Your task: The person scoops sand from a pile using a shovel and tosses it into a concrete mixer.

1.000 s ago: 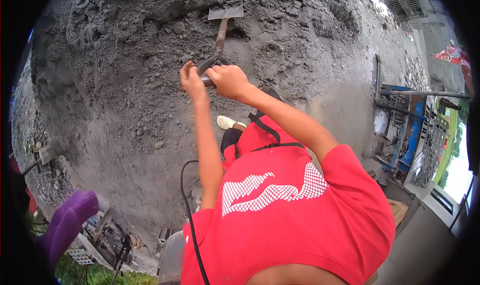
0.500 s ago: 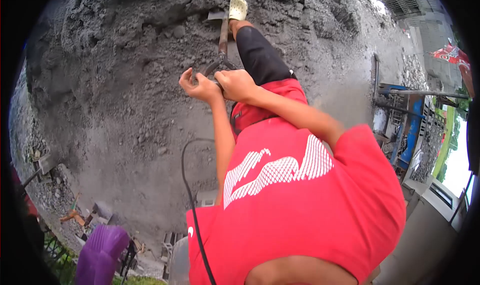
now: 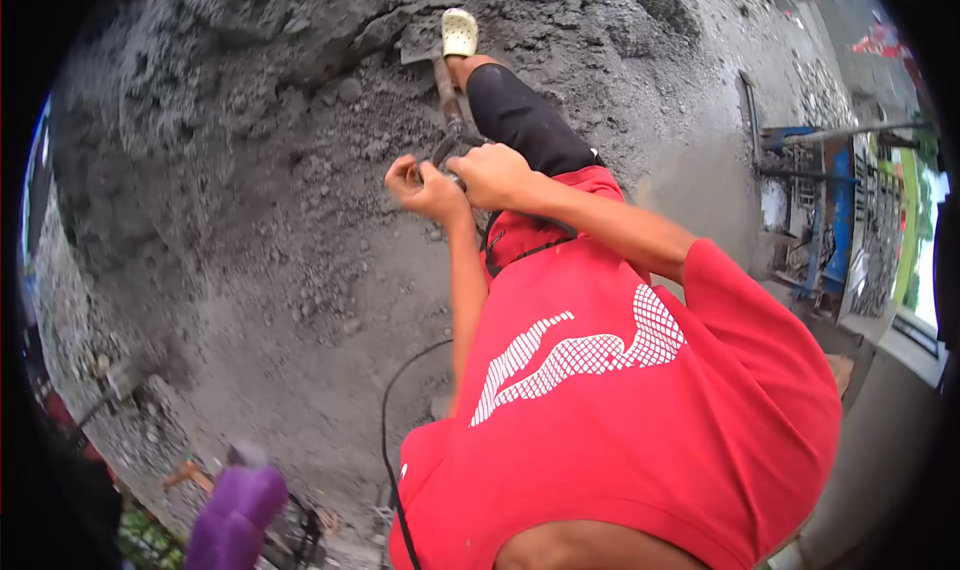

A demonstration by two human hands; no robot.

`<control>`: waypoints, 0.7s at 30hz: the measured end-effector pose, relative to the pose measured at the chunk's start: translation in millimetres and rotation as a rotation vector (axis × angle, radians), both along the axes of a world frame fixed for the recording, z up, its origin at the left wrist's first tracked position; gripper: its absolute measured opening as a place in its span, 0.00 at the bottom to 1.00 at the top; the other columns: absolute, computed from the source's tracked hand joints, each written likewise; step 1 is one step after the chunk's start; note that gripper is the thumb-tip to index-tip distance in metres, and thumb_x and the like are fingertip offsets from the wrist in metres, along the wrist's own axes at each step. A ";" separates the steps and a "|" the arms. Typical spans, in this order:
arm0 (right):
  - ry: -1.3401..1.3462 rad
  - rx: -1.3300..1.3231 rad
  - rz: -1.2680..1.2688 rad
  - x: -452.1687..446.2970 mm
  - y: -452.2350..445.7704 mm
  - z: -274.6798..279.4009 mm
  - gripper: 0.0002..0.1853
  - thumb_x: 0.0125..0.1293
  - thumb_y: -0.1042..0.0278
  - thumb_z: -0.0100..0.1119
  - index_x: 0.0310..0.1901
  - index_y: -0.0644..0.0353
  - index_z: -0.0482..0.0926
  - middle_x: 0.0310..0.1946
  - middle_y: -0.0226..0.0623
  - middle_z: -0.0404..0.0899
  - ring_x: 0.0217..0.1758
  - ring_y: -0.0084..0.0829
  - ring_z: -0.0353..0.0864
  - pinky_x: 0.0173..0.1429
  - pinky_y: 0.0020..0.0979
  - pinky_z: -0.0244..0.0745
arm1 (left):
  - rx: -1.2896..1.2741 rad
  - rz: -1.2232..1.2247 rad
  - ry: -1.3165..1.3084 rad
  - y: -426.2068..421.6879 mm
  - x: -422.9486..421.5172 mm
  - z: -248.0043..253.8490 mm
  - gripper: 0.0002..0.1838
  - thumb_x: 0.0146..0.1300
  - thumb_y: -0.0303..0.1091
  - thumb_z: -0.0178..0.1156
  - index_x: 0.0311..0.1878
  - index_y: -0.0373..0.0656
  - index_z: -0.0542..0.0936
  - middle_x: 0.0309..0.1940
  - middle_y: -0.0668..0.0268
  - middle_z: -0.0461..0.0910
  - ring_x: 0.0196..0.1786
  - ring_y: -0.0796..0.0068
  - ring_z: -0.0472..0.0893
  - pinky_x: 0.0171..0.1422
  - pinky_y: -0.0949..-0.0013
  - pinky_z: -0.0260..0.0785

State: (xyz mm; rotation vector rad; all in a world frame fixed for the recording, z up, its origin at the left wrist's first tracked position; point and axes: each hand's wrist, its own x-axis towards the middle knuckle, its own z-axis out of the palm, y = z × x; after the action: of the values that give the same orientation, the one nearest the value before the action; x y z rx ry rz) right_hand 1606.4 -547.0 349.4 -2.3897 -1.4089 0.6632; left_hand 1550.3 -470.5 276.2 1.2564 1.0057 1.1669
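Note:
A shovel (image 3: 447, 95) with a forked handle stretches away from me, its flat blade (image 3: 420, 50) against the loose grey soil (image 3: 250, 170). My right hand (image 3: 495, 177) is closed around the grip at the near end. Beside it, my left hand (image 3: 428, 192) has its fingers curled at the other side of the same grip, which the hands mostly cover. My foot in a cream clog (image 3: 460, 32) is right beside the blade's right edge; whether it presses on the blade I cannot tell.
A black cord (image 3: 388, 420) hangs by my red shirt (image 3: 590, 420). A purple object (image 3: 235, 520) stands at the lower left, near a grey block (image 3: 128, 375). Blue metalwork (image 3: 838, 220) is on the right. A soil bank rises ahead.
The view has shifted, so hands and shovel appear further right. More of the blade shows now, and the shaft leans differently. Both hands have stayed at the grip.

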 end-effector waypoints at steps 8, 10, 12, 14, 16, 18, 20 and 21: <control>-0.075 0.066 0.052 75.5 51.4 19.7 0.12 0.45 0.64 0.59 0.32 0.60 0.81 0.28 0.49 0.81 0.34 0.47 0.82 0.40 0.43 0.77 | -0.006 -0.030 -0.206 54.1 89.0 44.3 0.10 0.49 0.13 0.48 0.34 0.36 0.69 0.37 0.63 0.71 0.40 0.72 0.72 0.49 0.69 0.67; -0.010 0.027 0.040 44.8 25.4 -2.7 0.13 0.46 0.62 0.60 0.32 0.61 0.80 0.27 0.49 0.81 0.33 0.47 0.82 0.39 0.44 0.76 | -0.016 -0.056 -0.106 26.3 50.0 14.2 0.09 0.50 0.15 0.49 0.35 0.36 0.70 0.37 0.64 0.71 0.39 0.71 0.72 0.49 0.68 0.67; -0.010 0.001 0.054 14.2 0.4 -52.5 0.13 0.48 0.61 0.60 0.32 0.60 0.78 0.25 0.49 0.80 0.32 0.48 0.82 0.37 0.45 0.76 | -0.092 -0.064 0.085 -0.9 12.0 -42.9 0.08 0.53 0.18 0.51 0.37 0.37 0.72 0.37 0.62 0.72 0.40 0.66 0.73 0.48 0.65 0.68; -0.049 -0.015 0.036 -22.4 -16.5 -96.7 0.11 0.48 0.62 0.59 0.31 0.59 0.78 0.25 0.50 0.80 0.31 0.48 0.82 0.38 0.46 0.76 | -0.064 -0.121 0.383 -18.9 -29.8 -62.8 0.08 0.54 0.22 0.54 0.39 0.37 0.74 0.41 0.60 0.71 0.43 0.63 0.73 0.48 0.61 0.68; -0.092 0.001 0.017 -39.3 -24.9 -112.1 0.10 0.48 0.62 0.58 0.29 0.60 0.79 0.25 0.50 0.80 0.32 0.48 0.82 0.39 0.47 0.76 | 0.094 -0.148 0.374 -21.0 -48.8 -81.2 0.10 0.52 0.22 0.54 0.39 0.37 0.74 0.40 0.59 0.71 0.43 0.62 0.73 0.48 0.61 0.67; -0.118 0.014 0.007 -35.9 -29.0 -102.6 0.11 0.49 0.62 0.58 0.28 0.60 0.80 0.25 0.49 0.80 0.32 0.48 0.82 0.39 0.45 0.76 | 0.214 -0.176 0.319 -25.5 -56.5 -63.9 0.09 0.50 0.21 0.53 0.36 0.36 0.75 0.38 0.57 0.72 0.41 0.62 0.74 0.48 0.63 0.67; -0.128 -0.010 -0.002 -36.2 -31.8 -75.9 0.11 0.49 0.61 0.58 0.29 0.60 0.80 0.25 0.49 0.81 0.32 0.47 0.82 0.39 0.44 0.77 | 0.237 -0.219 0.224 -30.2 -47.5 -36.5 0.06 0.51 0.19 0.51 0.34 0.35 0.74 0.36 0.59 0.73 0.38 0.65 0.74 0.44 0.67 0.67; -0.120 -0.005 0.001 -41.4 -36.2 -63.3 0.11 0.49 0.61 0.58 0.29 0.60 0.81 0.26 0.48 0.81 0.32 0.46 0.82 0.39 0.44 0.77 | 0.209 -0.194 0.223 -33.5 -51.5 -32.9 0.06 0.51 0.19 0.52 0.34 0.35 0.74 0.35 0.59 0.73 0.38 0.65 0.74 0.44 0.66 0.67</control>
State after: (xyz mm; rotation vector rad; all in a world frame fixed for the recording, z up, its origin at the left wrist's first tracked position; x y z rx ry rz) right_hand 1564.9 -583.2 286.2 -2.4693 -1.4575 0.5315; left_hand 1498.8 -504.1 243.3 1.6410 0.9146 1.0160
